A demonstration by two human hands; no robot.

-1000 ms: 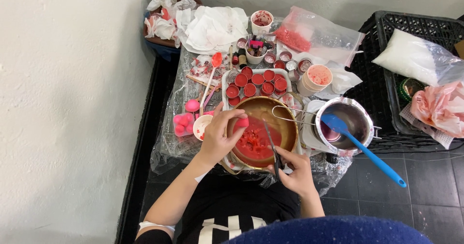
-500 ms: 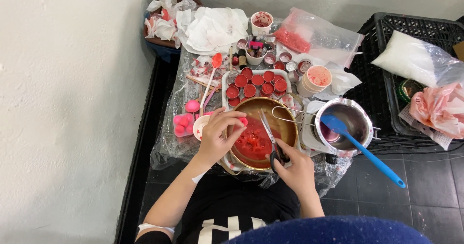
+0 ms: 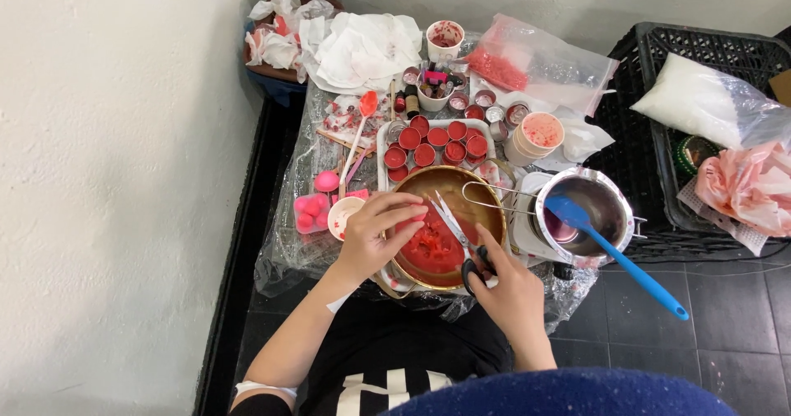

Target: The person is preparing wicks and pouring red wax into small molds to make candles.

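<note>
Scissors [image 3: 455, 228] with black handles sit in the right hand [image 3: 511, 288], blades parted and angled over the gold bowl [image 3: 490, 210]. Inside that bowl lies a heap of red wax pieces [image 3: 430, 247]. At the bowl's left rim, the left hand [image 3: 375, 235] pinches what looks like a small pink wax lump [image 3: 414, 213]. Beyond the bowl stands a tray of red-filled tins [image 3: 434, 142]; to its right, a metal pot [image 3: 587, 212] holds a blue spatula [image 3: 614, 251].
</note>
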